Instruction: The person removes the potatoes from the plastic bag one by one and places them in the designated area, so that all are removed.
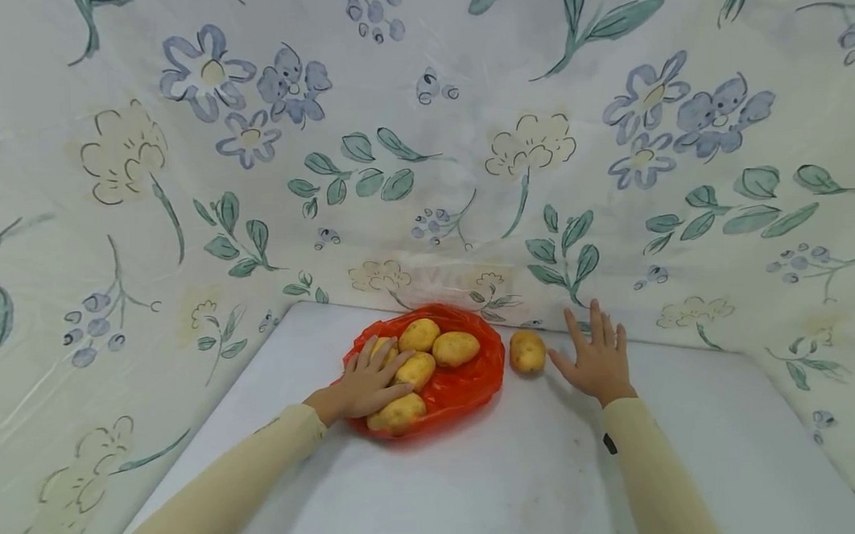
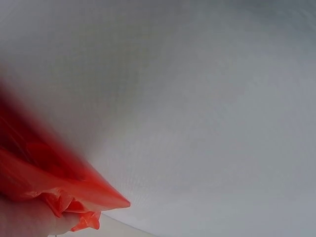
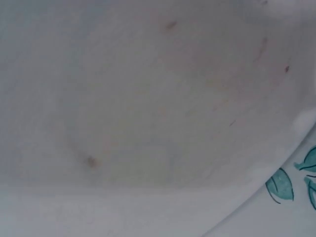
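Note:
A red plastic bag (image 1: 463, 390), spread wide at the top, lies on the white table with several yellow potatoes (image 1: 456, 348) in it. Over the bag's left side, my left hand (image 1: 364, 383) rests on the potatoes with its fingers spread. In the left wrist view, part of the left hand (image 2: 24, 217) shows under crumpled red plastic (image 2: 59, 182). One single potato (image 1: 528, 352) lies outside the bag, just to its right. Beside this potato is my right hand (image 1: 598, 364), fingers straight and fanned out, holding nothing. The right wrist view shows neither the hand nor a potato.
A white table (image 1: 483, 490) carries everything, with small brownish marks (image 3: 92, 161) on its surface. Behind it and at both sides hangs a floral-patterned sheet (image 1: 424, 194), close behind the bag and the single potato.

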{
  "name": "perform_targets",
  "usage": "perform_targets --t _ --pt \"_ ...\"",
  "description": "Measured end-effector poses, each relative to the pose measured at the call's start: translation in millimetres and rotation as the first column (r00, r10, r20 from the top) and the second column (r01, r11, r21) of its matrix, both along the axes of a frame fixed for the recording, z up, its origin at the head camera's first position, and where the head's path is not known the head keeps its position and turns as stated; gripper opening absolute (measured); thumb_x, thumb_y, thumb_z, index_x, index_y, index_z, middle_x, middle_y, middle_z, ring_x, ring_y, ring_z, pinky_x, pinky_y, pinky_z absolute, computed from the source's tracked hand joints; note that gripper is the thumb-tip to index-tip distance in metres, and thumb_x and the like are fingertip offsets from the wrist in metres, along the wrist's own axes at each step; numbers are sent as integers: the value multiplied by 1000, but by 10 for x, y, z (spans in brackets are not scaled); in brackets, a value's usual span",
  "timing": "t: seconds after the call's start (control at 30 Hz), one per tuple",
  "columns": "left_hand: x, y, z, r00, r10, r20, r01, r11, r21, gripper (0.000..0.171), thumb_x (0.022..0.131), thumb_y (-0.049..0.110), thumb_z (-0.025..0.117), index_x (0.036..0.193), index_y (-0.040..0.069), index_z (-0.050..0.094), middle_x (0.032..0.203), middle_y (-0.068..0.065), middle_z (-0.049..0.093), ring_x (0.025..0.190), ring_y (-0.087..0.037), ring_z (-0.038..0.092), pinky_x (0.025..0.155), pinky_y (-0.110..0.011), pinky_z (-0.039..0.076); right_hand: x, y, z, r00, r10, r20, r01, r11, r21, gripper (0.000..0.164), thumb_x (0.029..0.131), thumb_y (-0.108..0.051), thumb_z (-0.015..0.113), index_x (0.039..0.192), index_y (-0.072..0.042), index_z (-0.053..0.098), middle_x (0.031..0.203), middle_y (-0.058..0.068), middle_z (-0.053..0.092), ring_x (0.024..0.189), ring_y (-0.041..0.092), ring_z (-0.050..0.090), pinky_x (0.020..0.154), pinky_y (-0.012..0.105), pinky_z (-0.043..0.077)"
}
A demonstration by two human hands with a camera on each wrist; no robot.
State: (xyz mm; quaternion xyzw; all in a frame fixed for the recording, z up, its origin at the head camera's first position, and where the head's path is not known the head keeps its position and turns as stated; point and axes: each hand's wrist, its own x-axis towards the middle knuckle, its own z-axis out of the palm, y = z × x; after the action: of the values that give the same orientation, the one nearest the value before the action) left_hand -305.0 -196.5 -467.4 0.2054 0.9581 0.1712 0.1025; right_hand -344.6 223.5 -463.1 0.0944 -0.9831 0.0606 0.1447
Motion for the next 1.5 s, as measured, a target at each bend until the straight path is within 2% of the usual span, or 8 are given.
perform_targets --t 0.17,0.33,0.53,0.87,1.1,1.23,1.33,1.5 --pt "-78 19 35 1000 -2 -28 1 1000 -5 78 95 72 30 160 30 13 167 -11 -6 149 -42 -19 112 -73 -1 -57 71 77 1000 0 -25 0 1000 10 82 93 -60 49 158 -17 22 163 25 -3 144 49 18 116 68 7" --pt "-76 44 41 998 0 -63 1 1000 19 78 95 72 30 159 29 15 167 -12 -2 150 -43 -17 113 -73 0 -104 156 45 994 -9 -107 9 1000 2 80 92 -56 51 157 -19 24 163 24 1 141 49 24 115 67 12" --pt "-2 17 -13 999 -4 -40 5 1000 24 78 96 69 36 159 27 17 166 -14 0 149 -45 -15 111 -75 0 -47 167 -96 998 -13 -67 13 1000 -7 82 92 -58 52 157 -18 24 163 26 3 140 49 25 115 68 13" --pt "63 12 -57 999 19 -40 -18 1000 14 75 97 66 37 159 29 19 167 -10 1 150 -42 -14 113 -73 2 -18 65 -181 999 -37 -18 36 999 -38 85 90 -55 57 156 -14 25 162 28 0 141 52 23 116 68 12" --pt "62 5 17 999 3 -42 -2 1000 27 75 97 66 37 159 28 19 167 -13 1 150 -45 -13 112 -74 0 -29 51 -199 997 -34 -65 31 998 -46 84 89 -53 60 156 -14 27 162 28 1 141 51 24 116 67 13" --pt "121 -47 -6 999 16 -37 -16 1000 8 75 96 66 39 158 27 21 167 -12 4 150 -45 -10 111 -75 2 22 -12 -264 1000 -22 -12 22 999 -25 83 89 -53 58 156 -13 27 162 28 2 140 51 25 116 67 15" --pt "128 -62 -46 999 15 -42 -15 1000 11 76 96 67 38 158 27 21 167 -13 4 150 -46 -10 111 -76 2 28 -24 -256 999 -33 11 33 999 -15 83 90 -53 57 156 -13 26 162 27 -1 141 50 24 117 67 13" --pt "71 3 -38 998 2 -67 2 998 59 75 96 67 38 158 27 22 166 -14 4 149 -46 -10 110 -76 0 -5 40 -144 998 -57 -17 57 998 -30 83 90 -52 59 156 -13 27 162 27 -1 142 50 23 117 66 11"
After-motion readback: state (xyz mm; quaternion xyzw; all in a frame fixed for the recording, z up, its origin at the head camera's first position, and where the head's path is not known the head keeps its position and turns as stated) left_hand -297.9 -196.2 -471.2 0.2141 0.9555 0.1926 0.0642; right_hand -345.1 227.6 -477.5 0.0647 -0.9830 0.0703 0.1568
